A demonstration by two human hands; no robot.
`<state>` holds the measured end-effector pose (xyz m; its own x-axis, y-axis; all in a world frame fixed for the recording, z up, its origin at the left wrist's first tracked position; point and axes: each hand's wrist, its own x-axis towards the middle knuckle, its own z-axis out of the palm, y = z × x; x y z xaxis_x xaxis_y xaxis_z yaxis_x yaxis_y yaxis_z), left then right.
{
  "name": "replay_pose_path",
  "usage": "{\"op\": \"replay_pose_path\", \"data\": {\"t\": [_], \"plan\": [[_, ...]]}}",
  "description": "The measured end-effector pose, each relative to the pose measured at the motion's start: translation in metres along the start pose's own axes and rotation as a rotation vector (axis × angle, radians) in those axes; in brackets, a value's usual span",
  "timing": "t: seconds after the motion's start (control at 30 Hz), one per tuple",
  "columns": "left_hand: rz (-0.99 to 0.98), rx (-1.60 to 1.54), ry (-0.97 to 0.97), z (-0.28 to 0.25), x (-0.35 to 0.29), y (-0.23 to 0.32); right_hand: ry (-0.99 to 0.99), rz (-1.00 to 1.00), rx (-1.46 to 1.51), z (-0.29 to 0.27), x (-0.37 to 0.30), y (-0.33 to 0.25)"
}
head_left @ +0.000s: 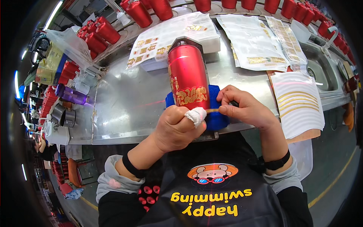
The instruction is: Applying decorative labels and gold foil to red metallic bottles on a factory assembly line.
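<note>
A glossy red metal bottle (186, 68) with gold lettering lies tilted in a dark holder, its lower end over a blue cloth pad (217, 122). My left hand (176, 126) is closed at the bottle's near end, with a white cloth (196, 115) wrapped around a fingertip. From that cloth a thin gold strip (213, 110) runs across the pad to my right hand (245, 108), where thumb and finger pinch its end. A small dark object (234, 103) shows under my right fingers; its kind is hidden.
White sheets with gold decals (249, 43) lie on the steel table (128, 113), some on a white block. Curved gold strips fill a sheet (298, 104) at the right, near a sink (321, 73). Red bottles (138, 13) line the back. A purple bottle (72, 94) lies left.
</note>
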<state>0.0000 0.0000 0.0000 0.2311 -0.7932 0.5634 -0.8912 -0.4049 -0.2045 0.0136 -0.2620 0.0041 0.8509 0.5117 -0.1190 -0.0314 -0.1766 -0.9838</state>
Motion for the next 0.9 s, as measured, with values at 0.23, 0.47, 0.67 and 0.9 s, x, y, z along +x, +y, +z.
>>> {"op": "replay_pose_path", "data": {"t": [0.23, 0.47, 0.67, 0.9], "plan": [[-0.227, -0.084, 0.202, 0.004, -0.005, 0.007, 0.004, -0.114, -0.122, 0.000, 0.000, 0.001], [0.013, -0.041, 0.039, -0.006, 0.011, -0.004, 0.016, -0.059, 0.004, 0.000, 0.001, 0.002], [-0.095, -0.061, 0.101, -0.004, -0.001, -0.001, 0.000, -0.179, -0.105, 0.001, 0.002, 0.003], [-0.133, -0.034, 0.128, 0.000, -0.001, 0.002, -0.003, -0.138, -0.084, 0.002, 0.003, 0.003]]}}
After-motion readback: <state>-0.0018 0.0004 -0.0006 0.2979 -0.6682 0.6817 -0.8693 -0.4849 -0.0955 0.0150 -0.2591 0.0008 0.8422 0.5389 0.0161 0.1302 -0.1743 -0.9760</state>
